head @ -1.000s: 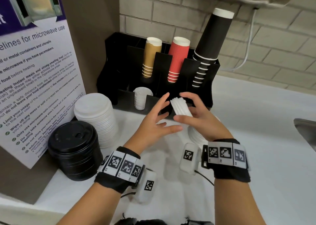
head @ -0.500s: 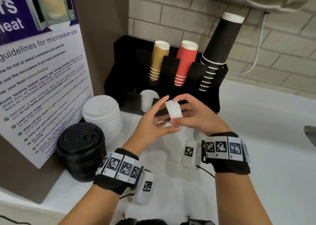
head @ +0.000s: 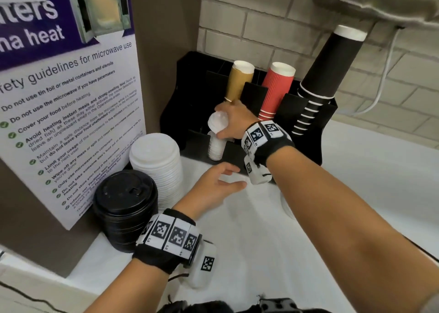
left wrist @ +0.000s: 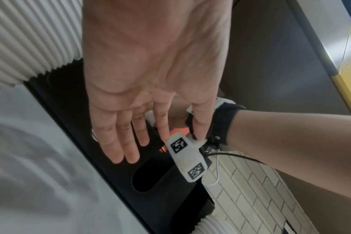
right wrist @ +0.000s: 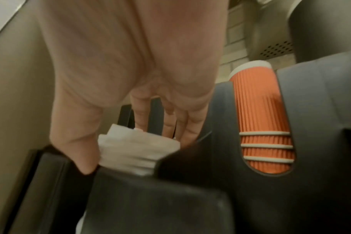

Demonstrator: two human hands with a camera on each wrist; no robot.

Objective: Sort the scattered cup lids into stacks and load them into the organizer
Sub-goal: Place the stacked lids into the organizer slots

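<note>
Your white counter (head: pixel 356 194) takes up most of the view, and the black organizer (head: pixel 316 134) sits at the back of it against the brick wall, so I'll place everything off that organizer. Standing in its upper slots you've got a tall stack of black cups (head: pixel 330 75) at the right end, red ribbed cups (head: pixel 276 89) in the middle and tan cups (head: pixel 238 82) to their left. Just left of the organizer, on the counter, there's a big stack of white lids (head: pixel 156 167), and in front of that, closer to you, a stack of black lids (head: pixel 126 208); both stand right beside the microwave poster (head: pixel 66 99). Your right hand (head: pixel 234 122) is up at the organizer's front left compartment with its fingers (right wrist: pixel 138 114) and thumb curled round a small stack of white lids (head: pixel 217 123), held just above the small white lids already sitting in that compartment (head: pixel 215 150); can't tell if the two stacks are touching. Your left hand (head: pixel 211 186) hovers over the counter just in front of the organizer, palm bare, fingers (left wrist: pixel 118 142) straight and loosely spread, holding nothing.
</note>
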